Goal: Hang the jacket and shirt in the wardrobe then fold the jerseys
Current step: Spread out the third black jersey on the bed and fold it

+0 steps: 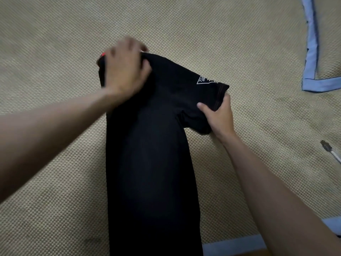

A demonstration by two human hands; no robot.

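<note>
Two hands (127, 71) (219, 115) on "TU"-printed jersey (151, 154)

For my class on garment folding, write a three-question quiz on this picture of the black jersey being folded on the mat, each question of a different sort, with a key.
1. True or false: the right hand pinches the hem of the sleeve that sticks out to the right of the black jersey.
2. Where does the left hand rest? A) on the jersey's top end B) on the blue-edged mat C) on the white cable
3. Fill in: the jersey lies on a woven ____-coloured mat.

Key: 1 true; 2 A; 3 tan
</note>
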